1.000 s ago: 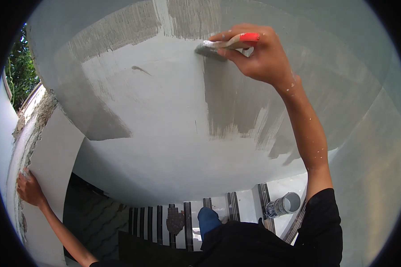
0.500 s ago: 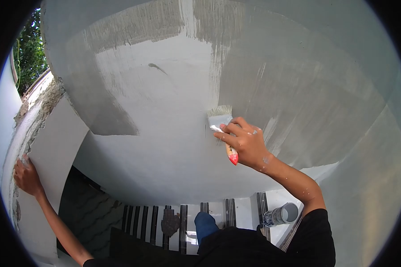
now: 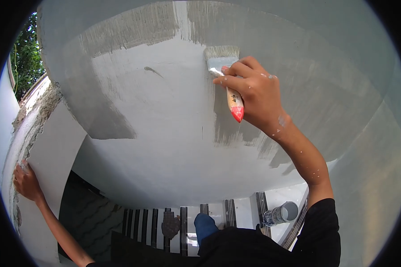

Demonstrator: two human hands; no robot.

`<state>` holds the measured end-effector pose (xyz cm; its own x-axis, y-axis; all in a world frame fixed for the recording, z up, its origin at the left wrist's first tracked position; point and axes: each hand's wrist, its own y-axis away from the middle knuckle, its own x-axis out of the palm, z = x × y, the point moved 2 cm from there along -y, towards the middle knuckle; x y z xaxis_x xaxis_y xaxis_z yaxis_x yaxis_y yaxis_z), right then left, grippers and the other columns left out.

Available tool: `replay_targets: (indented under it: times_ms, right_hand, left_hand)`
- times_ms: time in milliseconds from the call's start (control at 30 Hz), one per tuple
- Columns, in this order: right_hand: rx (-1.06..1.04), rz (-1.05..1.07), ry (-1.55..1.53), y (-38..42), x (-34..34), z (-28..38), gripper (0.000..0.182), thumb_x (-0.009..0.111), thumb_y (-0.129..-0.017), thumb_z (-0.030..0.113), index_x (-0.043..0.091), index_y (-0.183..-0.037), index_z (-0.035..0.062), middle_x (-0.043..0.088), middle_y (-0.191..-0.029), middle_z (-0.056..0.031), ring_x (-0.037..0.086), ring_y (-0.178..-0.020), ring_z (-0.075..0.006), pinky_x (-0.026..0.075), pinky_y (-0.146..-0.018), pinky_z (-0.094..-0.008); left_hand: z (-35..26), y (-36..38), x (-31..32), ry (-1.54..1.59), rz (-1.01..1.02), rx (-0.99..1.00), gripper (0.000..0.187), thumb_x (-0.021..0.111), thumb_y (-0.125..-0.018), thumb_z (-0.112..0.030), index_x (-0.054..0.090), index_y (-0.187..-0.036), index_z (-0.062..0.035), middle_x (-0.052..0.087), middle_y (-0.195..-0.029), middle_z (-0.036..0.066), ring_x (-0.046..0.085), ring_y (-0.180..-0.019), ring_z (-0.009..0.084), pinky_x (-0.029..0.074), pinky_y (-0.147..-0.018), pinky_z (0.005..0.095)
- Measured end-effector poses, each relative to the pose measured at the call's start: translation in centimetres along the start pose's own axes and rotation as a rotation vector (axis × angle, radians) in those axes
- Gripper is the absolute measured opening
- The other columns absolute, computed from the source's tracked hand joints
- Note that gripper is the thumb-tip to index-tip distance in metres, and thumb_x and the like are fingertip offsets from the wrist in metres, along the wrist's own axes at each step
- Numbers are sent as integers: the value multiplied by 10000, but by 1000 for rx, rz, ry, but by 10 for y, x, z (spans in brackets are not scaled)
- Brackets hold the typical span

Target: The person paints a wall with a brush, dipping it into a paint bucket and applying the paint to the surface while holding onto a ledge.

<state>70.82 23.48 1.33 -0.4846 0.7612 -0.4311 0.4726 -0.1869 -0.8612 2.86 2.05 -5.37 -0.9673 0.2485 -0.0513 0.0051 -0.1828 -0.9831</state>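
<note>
My right hand [image 3: 258, 91] is closed around the handle of a flat paintbrush [image 3: 235, 99] with a red tip. Its bristles point up and press on the curved wall [image 3: 165, 98], at the border of a darker grey wet-looking coat [image 3: 316, 102] and the paler surface. White spots dot this hand and forearm. Far to the left, my left hand [image 3: 27, 181] curls its fingers over the rough edge of a low wall [image 3: 42, 111].
White steps with dark stripes [image 3: 229, 212] run below. On them, at the right, stands a paint-smeared bucket [image 3: 283, 213]. My knee [image 3: 205, 227] shows in blue cloth, near a dark patterned object [image 3: 170, 224]. Green leaves [image 3: 26, 58] lie beyond the wall.
My right hand has moved up the wall with the paintbrush. A darker grey strip now covers the wall beneath it, where it was paler. My left hand stays at the edge.
</note>
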Motion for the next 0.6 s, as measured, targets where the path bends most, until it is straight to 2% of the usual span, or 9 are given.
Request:
replay_targets:
  times_ms: [33,133,167,300,400,500,567,600]
  right_hand:
    - [-4,15,-6,-3,-8,1,195,772,-741,39,795,-873,180,726,-876,35,639,-860,-171,529,-599,-298]
    - [0,-162,-60,-36,-36,-11,185,772,-745,43,794,-881,167,736,-894,23,637,-849,-174,534,-630,-294]
    - [-125,-329,-36,-50,-35,-23,196,776,-735,49,792,-896,159,742,-930,11,641,-861,-177,544,-667,-296]
    - [-148,-289,111,-51,1,-36,192,738,-758,63,790,-902,180,740,-967,19,651,-901,-170,562,-648,-305]
    - [-38,47,76,-6,9,1,189,729,-755,71,787,-885,195,734,-953,39,649,-905,-163,553,-591,-311]
    - [-2,116,14,-8,-10,13,197,737,-736,75,786,-875,207,726,-928,57,642,-899,-155,535,-538,-313]
    - [4,-122,-49,-35,-24,4,186,737,-720,76,782,-842,210,721,-902,69,632,-878,-146,523,-518,-310]
    - [-25,-249,-2,-50,-28,-1,182,741,-702,82,781,-829,206,720,-898,67,631,-868,-153,522,-528,-310]
  left_hand:
    - [0,0,0,-7,11,-2,447,495,-1010,-519,716,-1136,-151,723,-1081,26,688,-907,265,548,-817,381]
    - [-5,-9,-6,-12,54,-13,452,490,-1012,-521,712,-1148,-152,720,-1094,26,688,-904,269,550,-812,385]
    - [-5,-8,-9,-15,79,-27,455,488,-1012,-522,711,-1153,-152,719,-1099,26,688,-903,270,550,-810,387]
    - [-1,-6,-4,-1,57,-6,466,479,-1015,-522,706,-1166,-144,715,-1108,34,690,-900,273,555,-798,387]
    - [-5,-3,-5,4,55,-11,471,470,-1020,-517,702,-1173,-137,713,-1094,41,691,-903,273,558,-794,387]
    - [3,-3,9,-26,48,26,469,466,-1023,-510,694,-1183,-132,710,-1075,47,692,-906,272,560,-792,389]
    - [6,1,23,-25,38,53,465,467,-1024,-505,686,-1194,-131,707,-1067,50,692,-907,273,562,-787,390]
    - [6,2,27,-20,78,23,446,499,-1022,-501,691,-1191,-137,722,-1093,43,706,-884,234,565,-762,343]
